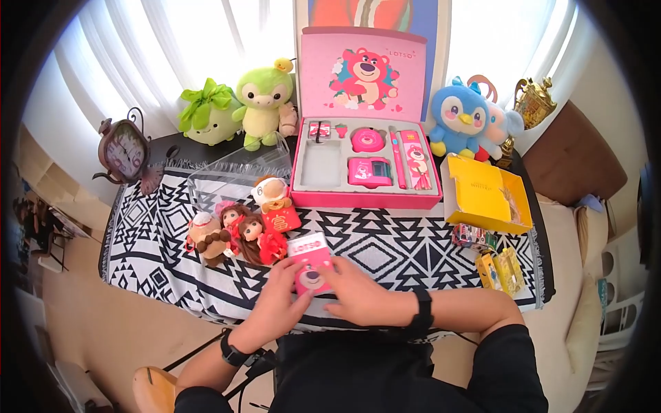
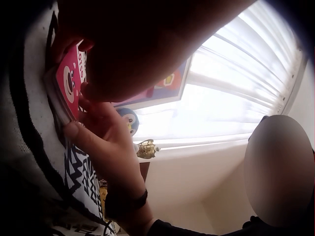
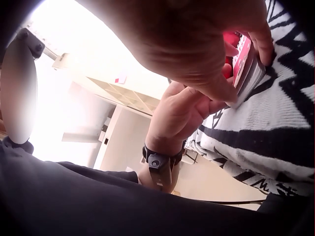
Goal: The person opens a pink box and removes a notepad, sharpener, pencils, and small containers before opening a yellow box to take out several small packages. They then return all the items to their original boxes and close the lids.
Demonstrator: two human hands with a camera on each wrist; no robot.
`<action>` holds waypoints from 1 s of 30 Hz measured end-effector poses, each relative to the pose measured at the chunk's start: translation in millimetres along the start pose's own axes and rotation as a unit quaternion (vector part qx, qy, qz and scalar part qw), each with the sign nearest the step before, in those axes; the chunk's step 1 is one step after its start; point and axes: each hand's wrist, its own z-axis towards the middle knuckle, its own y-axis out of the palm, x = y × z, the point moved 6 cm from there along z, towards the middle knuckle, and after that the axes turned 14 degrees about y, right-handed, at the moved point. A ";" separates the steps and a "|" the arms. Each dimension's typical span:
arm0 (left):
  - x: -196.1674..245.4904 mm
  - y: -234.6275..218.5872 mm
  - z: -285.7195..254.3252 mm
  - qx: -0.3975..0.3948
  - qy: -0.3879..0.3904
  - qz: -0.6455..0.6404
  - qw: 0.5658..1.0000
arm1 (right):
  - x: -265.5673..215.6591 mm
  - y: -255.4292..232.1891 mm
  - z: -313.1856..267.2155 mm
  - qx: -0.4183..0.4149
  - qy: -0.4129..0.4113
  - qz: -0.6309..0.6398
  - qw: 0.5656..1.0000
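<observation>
A small pink notebook (image 1: pixel 309 261) with a white LOTSO strip and a bear's face lies face up near the table's front edge. Along its left side, my left hand (image 1: pixel 277 297) grips it, thumb towards the lower edge. My right hand (image 1: pixel 361 294) holds the opposite side, fingers over the cover. Both wrist views show a thick white page edge below the pink cover (image 2: pixel 69 81). In the right wrist view, the notebook (image 3: pixel 242 66) sits between the two hands, close over the patterned cloth (image 3: pixel 285 103). The hands hide parts of its sides.
Behind stands an open pink gift box (image 1: pixel 368 196) with several items in its grey insert. Small dolls (image 1: pixel 251 237) and a clear plastic cover (image 1: pixel 237 168) are at left. A yellow box (image 1: pixel 482 199) and small packs (image 1: pixel 500 270) lie right. Plush toys (image 1: pixel 265 103) and a clock (image 1: pixel 124 151) line the back.
</observation>
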 end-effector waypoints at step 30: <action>-28.3 -14.5 117.9 0.028 0.084 0.266 0.960 | 13.7 -117.3 115.1 0.308 -0.210 -0.322 0.870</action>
